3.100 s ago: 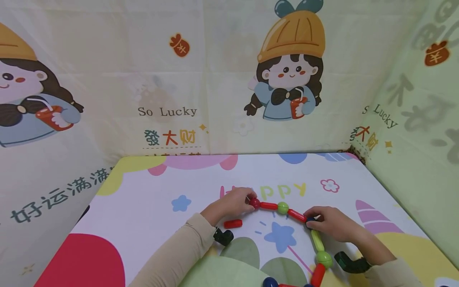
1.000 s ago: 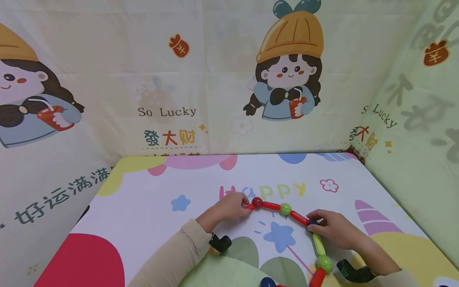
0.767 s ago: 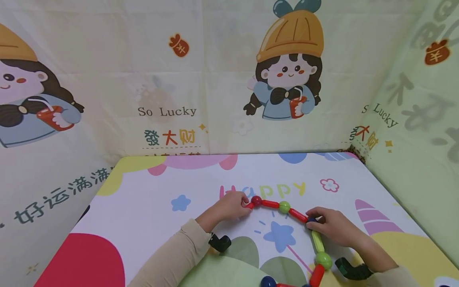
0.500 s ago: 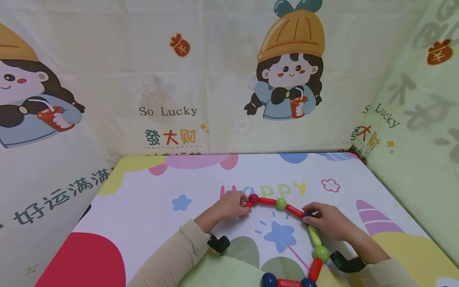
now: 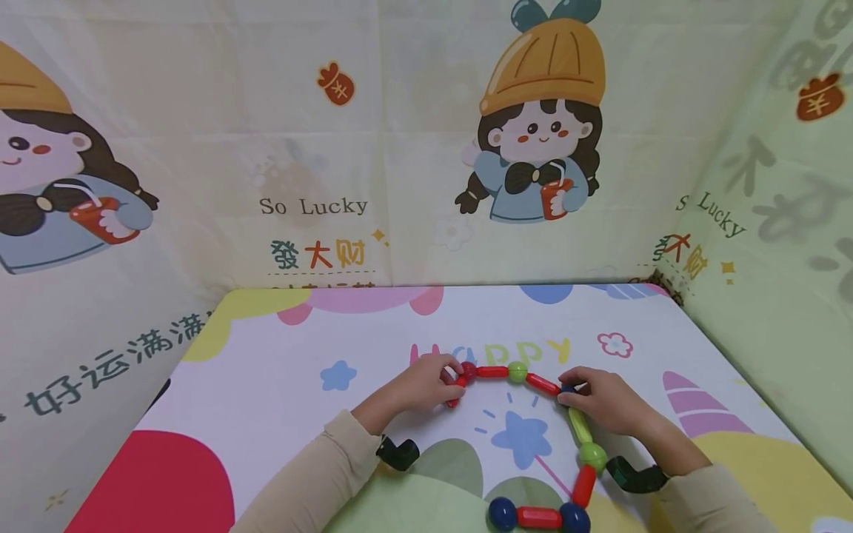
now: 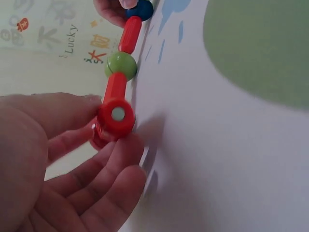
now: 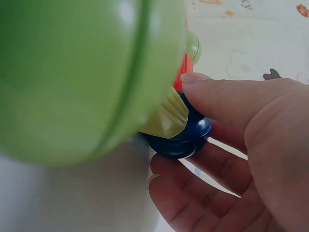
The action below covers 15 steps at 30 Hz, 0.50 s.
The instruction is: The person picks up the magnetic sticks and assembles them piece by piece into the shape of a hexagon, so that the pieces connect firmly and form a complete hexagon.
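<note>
A chain of magnetic rods and balls curves over the table in the head view. At its upper left end, my left hand (image 5: 424, 386) pinches a red rod (image 5: 454, 403) joined to a red ball (image 5: 469, 371). That rod's free end shows a grey disc (image 6: 118, 114) in the left wrist view. From the ball the chain runs through a red rod (image 5: 492, 371), a green ball (image 5: 517, 372) and another red rod (image 5: 543, 384). There my right hand (image 5: 609, 400) grips a dark blue ball (image 7: 188, 137) between thumb and fingers.
Below the right hand the chain continues through a yellow-green rod (image 5: 580, 426), a green ball (image 5: 591, 457) and a red rod (image 5: 583, 485). Along the near edge, a red rod (image 5: 538, 517) joins two dark blue balls (image 5: 503, 513). The tabletop (image 5: 280, 385) is printed; patterned cloth hangs behind.
The loose red rod that lay beside my left wrist is now on the red ball, in my left hand. Lately the chain and right hand have shifted up and leftward; more of the near end shows.
</note>
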Motion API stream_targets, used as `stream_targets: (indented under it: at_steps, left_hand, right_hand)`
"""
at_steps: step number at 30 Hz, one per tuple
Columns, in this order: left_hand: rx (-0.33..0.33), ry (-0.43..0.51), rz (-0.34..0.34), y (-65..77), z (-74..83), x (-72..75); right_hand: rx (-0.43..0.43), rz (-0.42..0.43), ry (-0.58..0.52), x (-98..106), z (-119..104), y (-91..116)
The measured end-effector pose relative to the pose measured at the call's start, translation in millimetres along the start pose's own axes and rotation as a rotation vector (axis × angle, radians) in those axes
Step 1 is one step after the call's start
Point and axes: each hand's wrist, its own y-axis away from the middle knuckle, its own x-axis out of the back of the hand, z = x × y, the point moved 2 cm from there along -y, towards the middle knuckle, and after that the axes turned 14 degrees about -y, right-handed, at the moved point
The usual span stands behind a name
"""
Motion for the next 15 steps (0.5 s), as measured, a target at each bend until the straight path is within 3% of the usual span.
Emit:
stream_targets:
  at_steps: [8, 15]
  left_hand:
    - [-0.107, -0.069, -0.113, 6.8, -3.7, 1.1]
    - [-0.121, -0.04, -0.153, 7.2, -3.4, -0.2]
  right_hand:
    - [0.004, 0.006, 0.0, -0.6, 0.0, 0.2]
    - [0.01, 0.01, 0.002, -0.8, -0.5, 0.5]
